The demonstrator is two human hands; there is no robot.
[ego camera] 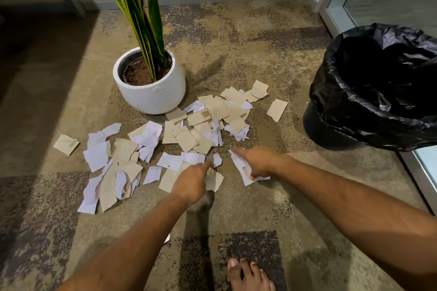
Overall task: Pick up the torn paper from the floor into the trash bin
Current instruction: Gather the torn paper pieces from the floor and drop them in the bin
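Several torn scraps of white and tan paper (pixel 189 130) lie scattered over the carpet in front of me. My left hand (pixel 190 181) reaches down at the near edge of the pile and pinches a tan scrap (pixel 214 179) with curled fingers. My right hand (pixel 257 160) is low over the carpet to the right, its fingers closed around a white torn piece (pixel 241 165). The trash bin (pixel 369 92), lined with a black plastic bag, stands at the right with its mouth open. A lone tan scrap (pixel 277 110) lies between the pile and the bin.
A white pot (pixel 151 92) with a tall striped plant stands just behind the pile at the left. A glass door frame (pixel 423 172) runs along the right behind the bin. My bare foot (pixel 248 276) is on the carpet at the bottom. A stray scrap (pixel 66 144) lies far left.
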